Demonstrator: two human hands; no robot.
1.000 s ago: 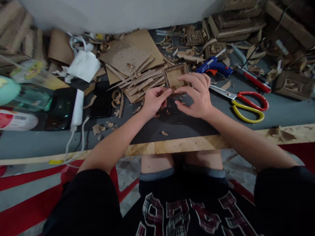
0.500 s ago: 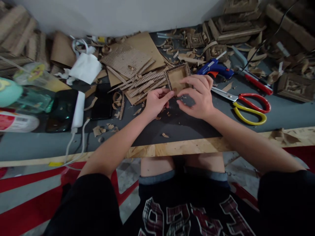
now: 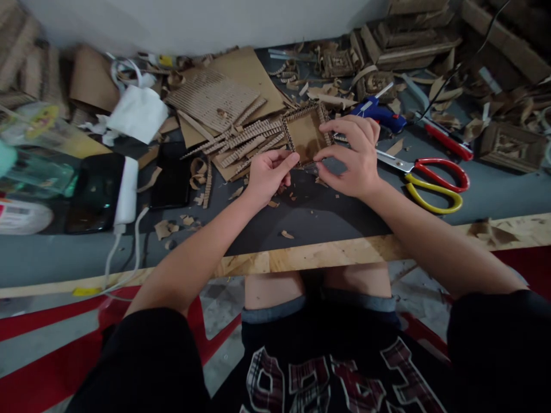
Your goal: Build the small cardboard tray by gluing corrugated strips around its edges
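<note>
A small square cardboard tray point(image 3: 306, 135) with corrugated edging is held up over the dark tabletop. My left hand point(image 3: 272, 175) pinches its near left corner between thumb and fingers. On the opposite side, my right hand point(image 3: 353, 155) grips it, with the thumb at the near right corner and fingertips along the right edge. Behind the tray's left side lie loose corrugated cardboard strips point(image 3: 247, 143). Scissors point(image 3: 424, 176) with one red and one yellow handle rest just right of my right hand, and a blue glue gun point(image 3: 379, 113) lies behind it.
Corrugated sheets point(image 3: 215, 100) are stacked behind the strips. Leftward are a black phone point(image 3: 171, 178), a white charger with a cable point(image 3: 127, 189), a tissue roll point(image 3: 138, 113) and bottles. Red-handled pliers point(image 3: 447, 141) and finished cardboard pieces point(image 3: 512, 146) lie right. A wooden edge point(image 3: 301, 261) runs along the front.
My right hand's thumb and fingers have closed in on the tray's right side, where they were apart from its near edge before. The view has shifted slightly.
</note>
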